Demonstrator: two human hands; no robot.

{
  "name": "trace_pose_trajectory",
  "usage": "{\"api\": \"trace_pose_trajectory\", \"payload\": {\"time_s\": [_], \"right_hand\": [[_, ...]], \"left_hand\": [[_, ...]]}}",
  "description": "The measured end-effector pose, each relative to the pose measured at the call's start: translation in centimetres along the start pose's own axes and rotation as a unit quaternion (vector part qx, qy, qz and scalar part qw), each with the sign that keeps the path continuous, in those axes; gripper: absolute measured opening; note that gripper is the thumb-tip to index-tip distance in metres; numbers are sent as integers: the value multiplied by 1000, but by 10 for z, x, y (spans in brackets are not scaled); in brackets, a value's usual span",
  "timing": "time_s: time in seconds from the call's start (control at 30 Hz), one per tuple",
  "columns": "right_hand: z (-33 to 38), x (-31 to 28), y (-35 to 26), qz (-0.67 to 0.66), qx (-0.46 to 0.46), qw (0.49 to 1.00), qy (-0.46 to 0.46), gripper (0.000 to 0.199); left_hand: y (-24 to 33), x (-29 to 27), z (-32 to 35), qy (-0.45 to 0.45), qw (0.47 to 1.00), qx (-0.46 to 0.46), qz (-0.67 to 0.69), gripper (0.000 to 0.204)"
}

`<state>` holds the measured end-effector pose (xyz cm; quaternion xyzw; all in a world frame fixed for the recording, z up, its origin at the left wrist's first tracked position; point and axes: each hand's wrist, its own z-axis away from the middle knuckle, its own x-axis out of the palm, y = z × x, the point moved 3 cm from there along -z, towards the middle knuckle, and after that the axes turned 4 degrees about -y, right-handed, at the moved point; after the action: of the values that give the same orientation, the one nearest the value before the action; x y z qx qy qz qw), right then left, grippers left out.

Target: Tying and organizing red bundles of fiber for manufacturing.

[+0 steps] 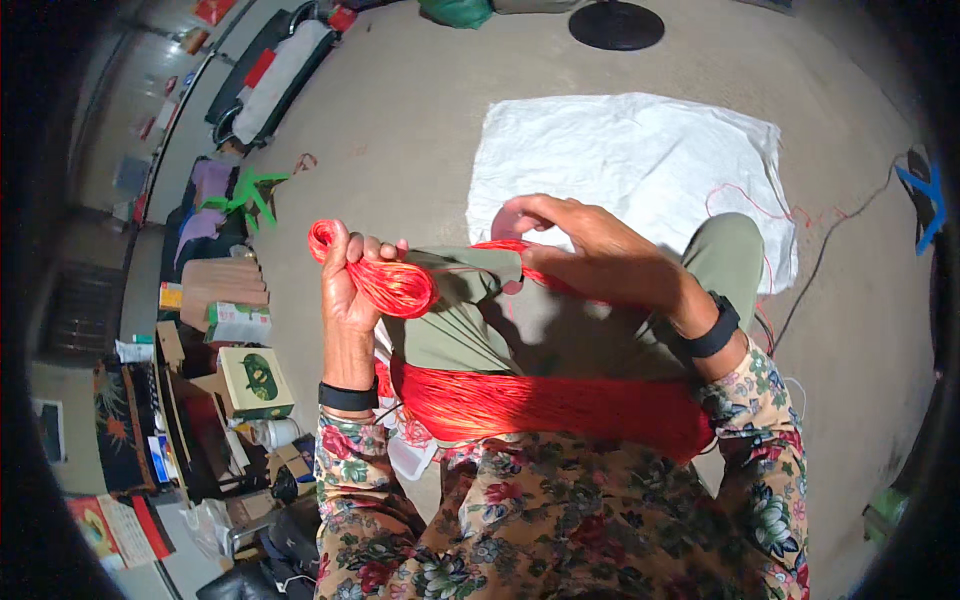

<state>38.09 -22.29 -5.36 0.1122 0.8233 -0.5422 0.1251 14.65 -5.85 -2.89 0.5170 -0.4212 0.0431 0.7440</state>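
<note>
My left hand is closed around a small folded hank of glossy red-orange yarn; one looped end sticks out above the thumb, and the fuller end bulges out to the right. My right hand is over my lap, its back up and its index finger curled toward the thumb. Red-orange strands pass at its fingertips and run beneath the palm, where the hand partly hides them. A thin strand stretches between the two hands. Across my lap, against the floral shirt, lies a wide, thick hank of the same yarn.
A white cloth sheet lies on the floor ahead, with a loose red strand at its right. A dark cable runs along the floor. Boxes and clutter stand at left, near a green stool. A black round base stands far ahead.
</note>
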Motion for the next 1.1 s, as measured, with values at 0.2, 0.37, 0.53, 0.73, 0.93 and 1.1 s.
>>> {"api": "trace_pose_trajectory", "payload": {"time_s": [0.2, 0.37, 0.53, 0.73, 0.93, 1.1], "right_hand": [[13, -8, 2, 122, 18, 992, -4, 45], [44, 9, 5, 138, -105, 977, 127, 30], [95, 10, -9, 222, -6, 940, 260, 20], [162, -24, -18, 431, 121, 804, 391, 22], [175, -26, 17, 504, 201, 771, 333, 18], [168, -22, 13, 508, 211, 787, 279, 12]], "left_hand": [[10, -23, -16, -110, 994, -15, 13, 45], [28, -55, -35, -79, 995, -47, 44, 38], [8, -44, -75, -172, 981, -86, -2, 42], [-13, -43, -128, -138, 979, -151, -20, 46], [-23, -47, -141, -126, 981, -136, -61, 48], [-14, -57, -133, -146, 981, -111, -69, 47]]}}
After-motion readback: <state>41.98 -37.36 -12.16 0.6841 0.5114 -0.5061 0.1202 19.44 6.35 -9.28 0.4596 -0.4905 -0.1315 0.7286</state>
